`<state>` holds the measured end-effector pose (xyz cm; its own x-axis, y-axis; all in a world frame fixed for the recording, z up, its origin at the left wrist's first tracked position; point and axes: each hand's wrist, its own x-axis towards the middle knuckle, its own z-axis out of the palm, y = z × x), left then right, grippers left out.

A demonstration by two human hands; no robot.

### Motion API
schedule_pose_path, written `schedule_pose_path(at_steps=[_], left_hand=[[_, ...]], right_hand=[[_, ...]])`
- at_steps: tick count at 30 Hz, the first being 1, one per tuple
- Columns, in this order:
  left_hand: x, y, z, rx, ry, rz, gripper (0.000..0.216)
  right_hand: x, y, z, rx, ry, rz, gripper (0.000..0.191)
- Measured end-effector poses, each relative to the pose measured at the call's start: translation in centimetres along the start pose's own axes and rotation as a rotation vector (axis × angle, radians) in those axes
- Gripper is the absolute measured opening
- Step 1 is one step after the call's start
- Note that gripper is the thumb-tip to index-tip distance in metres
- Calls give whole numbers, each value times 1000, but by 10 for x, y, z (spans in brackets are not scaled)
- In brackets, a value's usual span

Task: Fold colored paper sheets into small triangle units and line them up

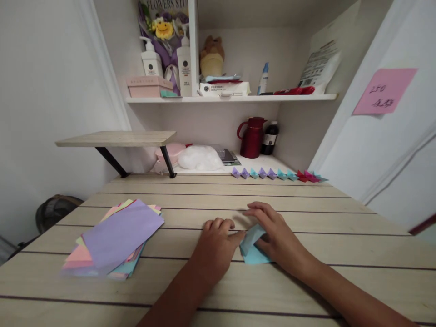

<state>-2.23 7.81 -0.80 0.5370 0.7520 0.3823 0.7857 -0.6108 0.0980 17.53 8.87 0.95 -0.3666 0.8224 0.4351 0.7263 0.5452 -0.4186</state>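
Observation:
A light blue sheet of paper (256,255) lies on the wooden table in front of me, partly folded, with one flap raised. My left hand (218,243) rests at its left side, fingers curled down and thumb touching the paper's edge. Over the right part of the sheet is my right hand (272,229); its thumb is at the fold beneath the raised flap, and the index finger reaches out past the far side. My right fingers hide part of the paper.
Left on the table is a stack of coloured paper (124,234), purple on top. Small folded paper boats (262,173) line the back edge. A raised wooden stand (117,138) is at back left. Behind are a red jug (252,138), a dark bottle (270,138) and a shelf (231,99).

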Motion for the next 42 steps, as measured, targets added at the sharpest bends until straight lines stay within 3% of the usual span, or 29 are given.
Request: schedule_pose_path(at_steps=[5,10,14,17,20,24,36,42], left_hand=[[-1,-3,-4,-26,-1,1,32],[-3,-9,-13,-79,61,-101,38],[-4,-9,-26,-107,141,-143,33],[-4,-6,-32,-149,48,-45,30],[-4,-4,-31,-140,-68,16,29],[-5,-5,-28,-111,-81,-12,30],[-5,-4,-36,-180,-101,-45,28],[-5,-4,-34,-211,-83,-27,28]], right_hand=[[0,-1,-13,-17,-193,-67,34],[-2,-11,-9,-37,-170,33,18],[0,-23,1,-143,-135,32,22],[2,-24,4,-188,-155,-18,30],[2,-16,-2,-55,-201,-64,43],[1,0,-18,206,-224,-68,54],[0,9,-26,248,-302,-15,29],[2,8,-23,239,-265,3,11]])
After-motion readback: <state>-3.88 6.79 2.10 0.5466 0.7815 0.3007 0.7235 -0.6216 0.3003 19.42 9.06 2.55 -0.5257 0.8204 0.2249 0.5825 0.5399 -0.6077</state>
